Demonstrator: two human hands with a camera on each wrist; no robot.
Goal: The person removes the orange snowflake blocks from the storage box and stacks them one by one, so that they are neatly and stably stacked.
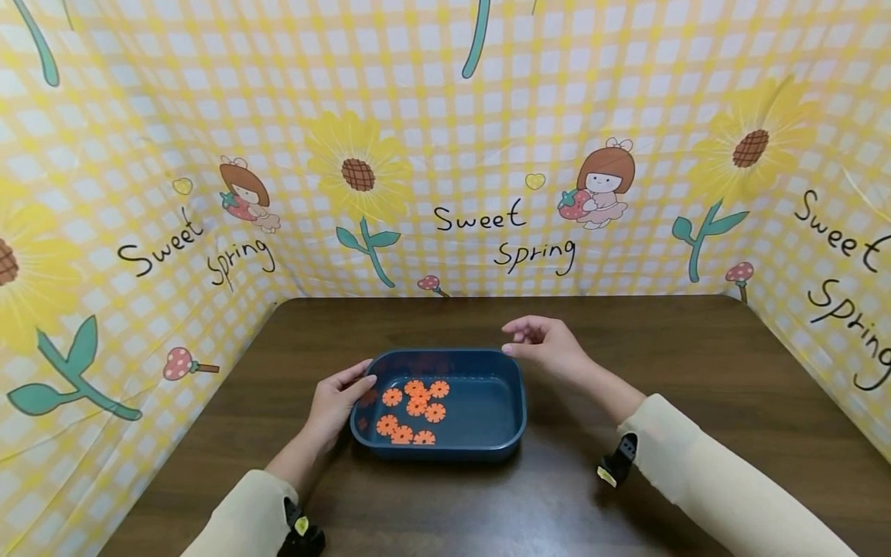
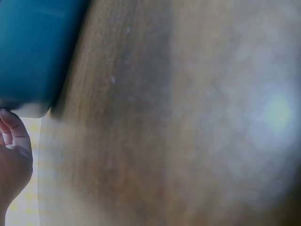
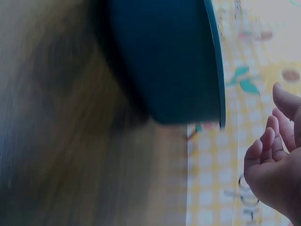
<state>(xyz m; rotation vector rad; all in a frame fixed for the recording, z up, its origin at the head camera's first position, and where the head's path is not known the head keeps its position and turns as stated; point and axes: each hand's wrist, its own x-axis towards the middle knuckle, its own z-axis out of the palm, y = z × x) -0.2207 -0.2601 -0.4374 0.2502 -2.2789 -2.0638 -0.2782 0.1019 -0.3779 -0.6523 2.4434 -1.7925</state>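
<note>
A dark blue rectangular dish [image 1: 480,402] with rounded corners sits on the table in the head view. Several flat orange flower-shaped pieces [image 1: 418,406] lie in its left half, some overlapping. My left hand [image 1: 336,406] grips the dish's left end, with the thumb over the rim. In the left wrist view, that hand [image 2: 16,160] shows at the dish's corner. Just off the dish's back right corner, my right hand [image 1: 546,344] hovers with loosely bent fingers and holds nothing. The right wrist view shows a gap between this hand [image 3: 277,165] and the dish wall [image 3: 174,70].
The dish rests on a dark brown wooden table [image 1: 626,503]. A yellow checked cloth [image 1: 445,139] printed with flowers and lettering hangs behind the table and along both sides. Each wrist carries a small black device, on the left [image 1: 302,534] and the right [image 1: 618,460].
</note>
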